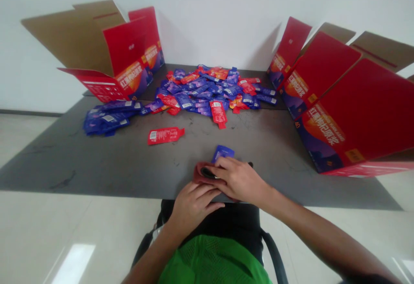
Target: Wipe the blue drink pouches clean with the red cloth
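Close to the table's front edge lies a folded reddish-brown cloth-like piece (199, 172) with something black inside its fold; its exact kind I cannot make out. My right hand (237, 178) is closed on it from above, fingers bent over the fold. Against its near side rests my left hand (194, 204), fingers stretched out and thumb apart. A blue pouch (223, 151) shows just beyond my right fingers, its lower part hidden by them. To the left, a red pouch (165, 135) lies flat on its own.
A heap of blue and red pouches (207, 89) covers the back of the grey table (129, 167). Several blue pouches (108, 118) are stacked at left. Open red cartons stand on both sides, a left carton (126, 55) and a right carton (349, 115).
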Action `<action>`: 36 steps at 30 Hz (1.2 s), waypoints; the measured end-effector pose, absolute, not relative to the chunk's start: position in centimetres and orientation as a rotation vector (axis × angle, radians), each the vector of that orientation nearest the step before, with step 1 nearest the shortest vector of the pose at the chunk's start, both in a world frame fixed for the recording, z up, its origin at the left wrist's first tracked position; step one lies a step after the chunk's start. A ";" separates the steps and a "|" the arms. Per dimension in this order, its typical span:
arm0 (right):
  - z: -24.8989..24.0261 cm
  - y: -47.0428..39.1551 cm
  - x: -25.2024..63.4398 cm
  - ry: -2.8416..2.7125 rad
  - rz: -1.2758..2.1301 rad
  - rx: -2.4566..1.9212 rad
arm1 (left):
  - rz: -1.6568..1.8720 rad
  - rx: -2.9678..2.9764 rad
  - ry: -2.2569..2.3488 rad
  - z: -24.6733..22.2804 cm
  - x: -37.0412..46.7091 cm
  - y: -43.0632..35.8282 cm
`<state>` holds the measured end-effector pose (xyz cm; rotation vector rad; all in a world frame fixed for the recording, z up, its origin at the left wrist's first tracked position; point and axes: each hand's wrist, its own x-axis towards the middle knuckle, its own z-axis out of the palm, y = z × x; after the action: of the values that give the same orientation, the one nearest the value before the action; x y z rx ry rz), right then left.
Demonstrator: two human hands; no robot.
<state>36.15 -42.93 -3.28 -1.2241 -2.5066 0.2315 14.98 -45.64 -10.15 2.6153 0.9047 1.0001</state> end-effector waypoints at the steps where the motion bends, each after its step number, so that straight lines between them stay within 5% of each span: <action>1: -3.9 -42.6 36.3 -2.503 0.254 -1.252 | 0.991 2.614 0.903 -10.1 15.0 -45.6; 29: -2.6 -36.9 39.9 -2.294 -0.103 -1.543 | 1.003 2.585 0.864 -10.3 14.9 -45.6; 36: -3.1 -43.1 36.5 -2.481 0.160 -1.284 | 0.972 2.629 0.880 -10.4 14.8 -45.6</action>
<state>36.52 -43.08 -3.06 -1.2836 -2.4813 0.1597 14.76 -45.61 -10.38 2.6294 0.8802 0.9720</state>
